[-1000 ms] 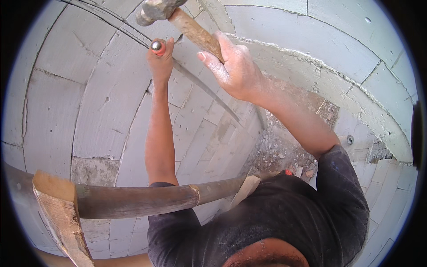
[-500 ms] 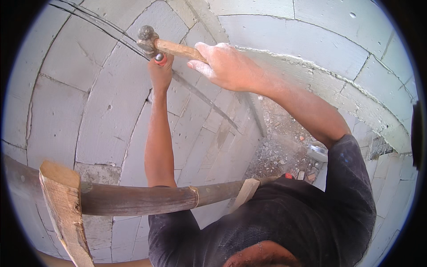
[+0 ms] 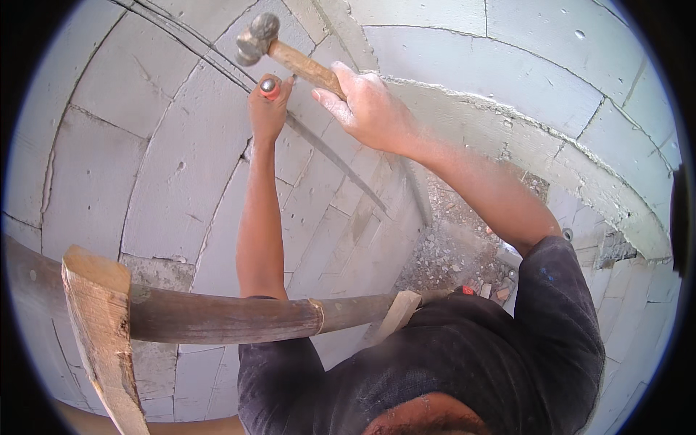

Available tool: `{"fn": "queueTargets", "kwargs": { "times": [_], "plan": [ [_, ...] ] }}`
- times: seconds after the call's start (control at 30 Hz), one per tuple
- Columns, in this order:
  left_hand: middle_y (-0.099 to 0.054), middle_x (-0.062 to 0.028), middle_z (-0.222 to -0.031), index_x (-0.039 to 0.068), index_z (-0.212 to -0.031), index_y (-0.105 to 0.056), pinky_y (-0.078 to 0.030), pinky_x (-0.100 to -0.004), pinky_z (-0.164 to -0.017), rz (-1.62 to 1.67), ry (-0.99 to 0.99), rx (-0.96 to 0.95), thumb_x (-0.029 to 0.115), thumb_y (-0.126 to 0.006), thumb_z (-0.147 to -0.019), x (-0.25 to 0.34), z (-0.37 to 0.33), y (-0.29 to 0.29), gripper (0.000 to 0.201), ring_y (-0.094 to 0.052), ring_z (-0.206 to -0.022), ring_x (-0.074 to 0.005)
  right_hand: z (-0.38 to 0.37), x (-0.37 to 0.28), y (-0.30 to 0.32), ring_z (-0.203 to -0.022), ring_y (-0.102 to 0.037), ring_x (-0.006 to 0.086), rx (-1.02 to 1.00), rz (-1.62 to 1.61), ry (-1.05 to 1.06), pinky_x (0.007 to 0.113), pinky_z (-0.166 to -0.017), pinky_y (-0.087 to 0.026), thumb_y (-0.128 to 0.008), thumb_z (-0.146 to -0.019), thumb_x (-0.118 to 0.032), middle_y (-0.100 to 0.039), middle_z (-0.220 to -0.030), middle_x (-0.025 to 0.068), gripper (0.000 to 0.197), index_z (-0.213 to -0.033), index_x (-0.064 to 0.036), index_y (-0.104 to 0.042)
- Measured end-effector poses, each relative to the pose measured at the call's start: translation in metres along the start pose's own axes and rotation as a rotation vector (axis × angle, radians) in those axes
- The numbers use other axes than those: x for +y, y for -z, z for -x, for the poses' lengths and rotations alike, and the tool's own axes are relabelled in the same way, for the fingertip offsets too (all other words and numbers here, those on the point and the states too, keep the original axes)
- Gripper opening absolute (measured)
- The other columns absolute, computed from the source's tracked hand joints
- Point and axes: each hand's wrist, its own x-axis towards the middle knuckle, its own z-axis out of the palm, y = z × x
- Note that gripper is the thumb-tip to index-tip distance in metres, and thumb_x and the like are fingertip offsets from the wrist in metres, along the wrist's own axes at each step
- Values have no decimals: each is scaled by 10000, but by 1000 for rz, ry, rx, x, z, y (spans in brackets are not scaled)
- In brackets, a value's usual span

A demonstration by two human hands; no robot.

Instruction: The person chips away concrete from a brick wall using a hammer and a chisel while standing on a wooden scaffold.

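Our dusty right hand [image 3: 373, 109] grips a hammer [image 3: 303, 67] near the red-rimmed tool [image 3: 269, 85] held in our left hand [image 3: 268, 117] beside a block wall [image 3: 170, 174].

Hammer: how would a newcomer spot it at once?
Find the block wall at left. Before its upper part, the right hand holds the hammer. Unlike the red-rimmed tool in the left hand, it shows a wooden handle and grey head.

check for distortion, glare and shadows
Head view: joints of the wall bow, corners are black; head view: glint on the tool in the left hand; head view: light looks diffuse, the dark strip could be groove or shadow.
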Motion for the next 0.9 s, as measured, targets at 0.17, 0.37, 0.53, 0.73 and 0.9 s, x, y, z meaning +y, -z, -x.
{"fn": "queueTargets", "kwargs": {
  "times": [0.17, 0.37, 0.53, 0.73, 0.9],
  "plan": [
    [-540, -13, -592, 8, -697, -555, -381, -331, -532, 1, 53, -62, 200, -731, -867, -8, 18, 1, 311, -466, -546, -137, 13, -7, 16, -615, -620, 367, -87, 107, 22, 435, -613, -487, -569, -986, -307, -617, -690, 199, 339, -936, 26, -530],
    [-596, -92, -733, 77, -796, -563, -460, -435, -699, -268, -419, -418, 153, -710, -818, 52, 66, -60, 167, -602, -770, -311, 77, -5, 26, -499, -505, 71, 177, -667, -245, 263, -449, -421, -554, -1010, -299, -522, -686, 23, 288, -988, -13, -529],
    [-588, -84, -716, 77, -782, -556, -456, -407, -708, -365, -503, -257, 187, -714, -841, 80, 22, -34, 201, -595, -737, -281, 92, 3, 46, -477, -468, 62, 387, -600, -404, 231, -410, -388, -533, -1020, -313, -491, -668, -6, 279, -1005, -34, -534],
    [-580, -92, -711, 73, -778, -550, -452, -415, -682, -394, -459, -158, 197, -719, -846, 65, 6, -16, 219, -581, -716, -291, 93, -4, 48, -474, -466, 64, 370, -550, -432, 236, -414, -394, -535, -1021, -317, -495, -666, 3, 295, -1000, -23, -535],
    [-583, -122, -683, 53, -783, -560, -453, -423, -616, -313, -351, -105, 162, -724, -809, 56, -2, -10, 198, -573, -661, -340, 88, -20, 42, -509, -491, 89, 399, -577, -267, 252, -449, -423, -514, -1027, -348, -512, -688, 34, 339, -1042, -9, -507]
  ]
}}
